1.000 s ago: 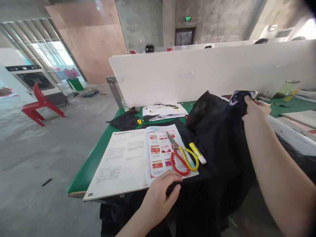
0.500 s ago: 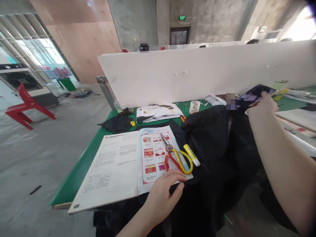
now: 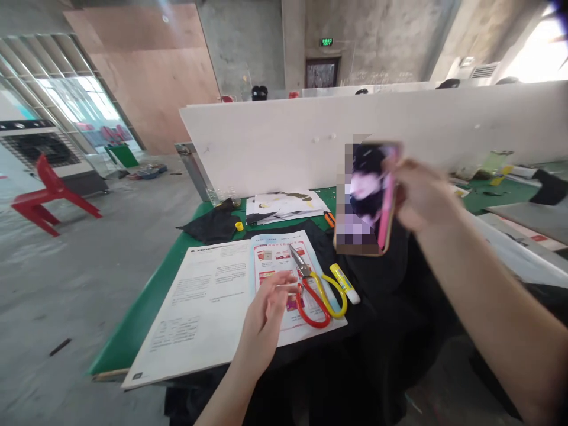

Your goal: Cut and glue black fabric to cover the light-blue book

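My right hand (image 3: 419, 195) grips a phone in a pink case (image 3: 370, 198) and holds it upright above the black cloth (image 3: 390, 296). My left hand (image 3: 266, 310) hovers open over the open booklet (image 3: 213, 302), its fingers apart, just left of the scissors (image 3: 313, 290) with red and yellow handles. A yellow glue stick (image 3: 344, 283) lies beside the scissors on the cloth's edge. The booklet rests on the green table (image 3: 146, 307).
A long white partition board (image 3: 310, 142) stands behind the table. Loose papers (image 3: 284, 204), a small black cloth piece (image 3: 213, 225) and a yellow cap (image 3: 239, 225) lie at the back. A red chair (image 3: 44, 192) stands on the concrete floor to the left.
My right hand has lifted the phone from the far right and brought it left, turned upright. My left hand has risen off the booklet's edge and opened toward the scissors.
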